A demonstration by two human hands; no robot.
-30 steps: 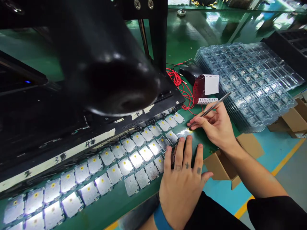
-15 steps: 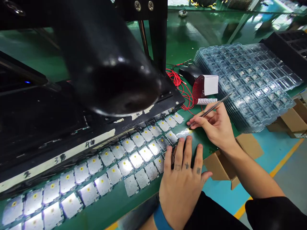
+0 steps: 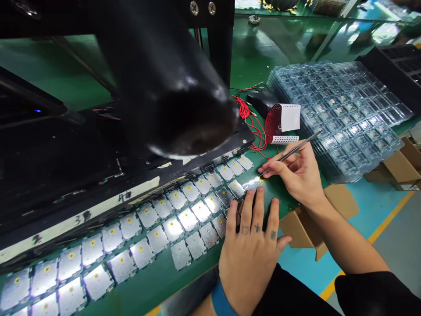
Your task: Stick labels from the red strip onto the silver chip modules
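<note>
My left hand (image 3: pixel 250 245) lies palm down with its fingers spread over the lower right end of the rows of small silvery plates (image 3: pixel 187 218). Its fingertips rest at the nearest plates and hide some of them. In my right hand (image 3: pixel 301 175) is a pair of slim metal tweezers (image 3: pixel 309 139), held like a pen. Their tips point down at a small yellow piece (image 3: pixel 262 180) on the shiny green tabletop, just past the end of the rows. Most plates bear a yellow dot; several in the nearest row are plain.
A large black cylinder (image 3: pixel 197 118) on a black machine looms over the left. Red wires (image 3: pixel 253 123) and a perforated dark red sheet (image 3: pixel 274 123) with white labels lie behind my right hand. Stacked clear trays (image 3: pixel 342 109) stand right; open cardboard boxes (image 3: pixel 301 228) sit below the table edge.
The view has shifted slightly, so the black cylinder appears farther right. Both hands and the tweezers keep nearly the same pose.
</note>
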